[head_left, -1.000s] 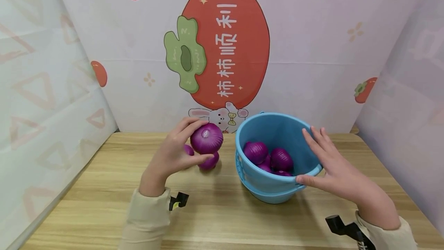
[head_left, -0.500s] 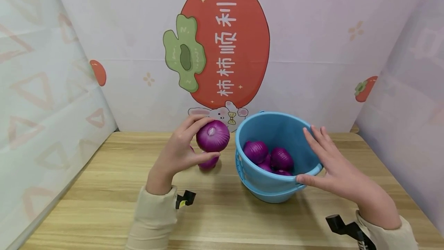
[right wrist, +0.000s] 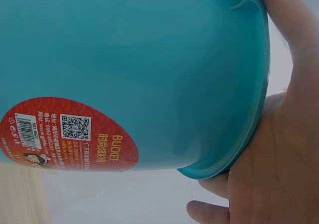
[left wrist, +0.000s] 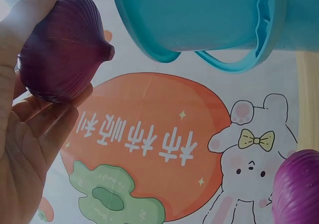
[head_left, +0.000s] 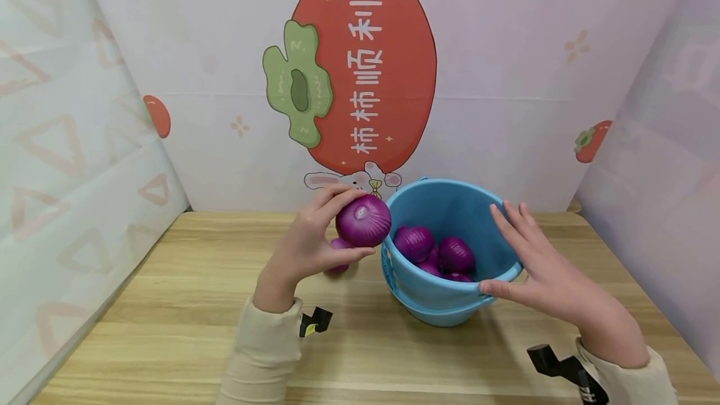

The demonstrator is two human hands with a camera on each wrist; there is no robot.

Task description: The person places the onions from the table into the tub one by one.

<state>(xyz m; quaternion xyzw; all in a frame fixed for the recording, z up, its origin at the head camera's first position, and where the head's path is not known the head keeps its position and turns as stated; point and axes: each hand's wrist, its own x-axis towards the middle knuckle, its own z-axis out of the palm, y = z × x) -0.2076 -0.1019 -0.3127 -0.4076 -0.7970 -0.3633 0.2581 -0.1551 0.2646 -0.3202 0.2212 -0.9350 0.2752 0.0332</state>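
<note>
My left hand (head_left: pixel 306 239) holds a purple onion (head_left: pixel 362 222) between thumb and fingers, raised just left of the blue bucket (head_left: pixel 478 205). In the left wrist view the onion (left wrist: pixel 65 50) shows its pointed tip toward the bucket (left wrist: pixel 199 15). My right hand (head_left: pixel 548 277) rests against the bucket's right rim with fingers spread, its thumb at the front of the rim. Inside the bucket lie several purple onions, among them a rounded onion (head_left: pixel 414 244) at the left. Another onion (head_left: pixel 337 267) sits on the table, partly hidden behind my left hand.
The wooden table (head_left: pixel 185 305) runs back to a white cloth backdrop (head_left: pixel 500 80) printed with a large persimmon. Cloth panels close in both sides. A red label (right wrist: pixel 70 134) is on the bucket's outer wall.
My left hand has carried its onion rightward to the bucket's left rim, now covering more of the table onions. The right hand and the bucket have stayed in place.
</note>
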